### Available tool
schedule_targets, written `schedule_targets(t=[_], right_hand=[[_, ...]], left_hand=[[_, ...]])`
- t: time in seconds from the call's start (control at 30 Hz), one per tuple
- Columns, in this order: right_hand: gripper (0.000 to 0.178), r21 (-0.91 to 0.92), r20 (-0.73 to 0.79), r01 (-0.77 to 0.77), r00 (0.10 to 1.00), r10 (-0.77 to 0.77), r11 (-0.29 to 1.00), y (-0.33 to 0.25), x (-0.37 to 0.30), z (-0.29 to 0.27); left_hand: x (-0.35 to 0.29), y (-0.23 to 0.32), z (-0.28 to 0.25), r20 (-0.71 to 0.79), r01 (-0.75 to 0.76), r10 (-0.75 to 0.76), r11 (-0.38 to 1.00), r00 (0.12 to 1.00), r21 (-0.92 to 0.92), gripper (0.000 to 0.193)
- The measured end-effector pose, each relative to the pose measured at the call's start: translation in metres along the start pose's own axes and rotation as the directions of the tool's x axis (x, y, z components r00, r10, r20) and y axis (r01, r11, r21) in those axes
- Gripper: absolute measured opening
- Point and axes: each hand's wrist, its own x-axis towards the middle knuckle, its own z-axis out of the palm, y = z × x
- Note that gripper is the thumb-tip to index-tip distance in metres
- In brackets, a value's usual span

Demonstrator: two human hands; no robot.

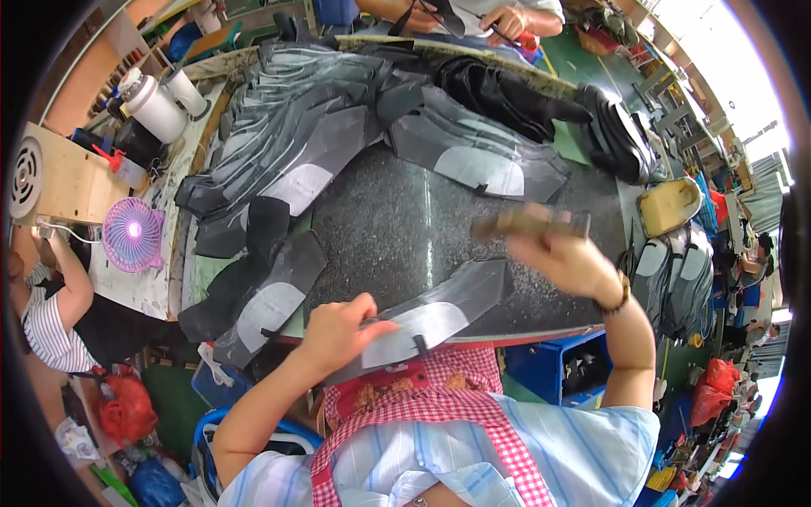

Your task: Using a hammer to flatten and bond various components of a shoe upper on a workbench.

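Note:
My left hand [340, 332] pinches the left end of a flat grey shoe-upper piece [481, 291] between thumb and fingers, near the front edge of the black work surface. The piece has a pale rounded patch and a small dark tab at its lower edge. My right hand [553, 258] is closed around a brown, wooden-looking tool [515, 223], raised above the surface right of the piece and apart from it. Motion smears the tool, so its exact kind cannot be told. Another grey upper piece [274, 308] with a pale patch lies to the left.
Overlapping stacks of grey upper pieces [338, 139] fill the far side, with black pieces [498, 93] at the far right. A purple fan [133, 233] and white canister [152, 106] stand left. A blue crate [541, 372] sits below the front edge. Co-workers are left and opposite.

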Motion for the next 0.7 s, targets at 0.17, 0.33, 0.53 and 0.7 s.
schedule_targets(t=[0.17,0.33,0.53,0.7], right_hand=[[0.024,-0.035,0.260,-0.191,0.946,0.193,0.981,-0.017,-0.058,0.063],[0.028,-0.038,0.254,-0.191,0.948,0.194,0.981,-0.029,-0.054,0.072],[0.026,0.052,0.257,-0.258,0.937,0.237,0.965,-0.024,-0.065,0.077],[0.026,0.197,0.126,-0.283,0.957,0.263,0.939,-0.013,-0.057,0.051]], left_hand=[[0.014,-0.003,-0.031,0.090,-0.152,0.149,0.988,0.985,0.026,0.035],[0.070,0.043,0.010,0.103,-0.089,0.122,0.956,0.987,-0.280,0.028],[0.099,0.046,0.035,0.184,-0.017,0.072,0.959,0.980,-0.285,0.022],[0.090,0.045,0.048,-0.113,-0.325,0.311,0.934,0.944,-0.146,0.008]])
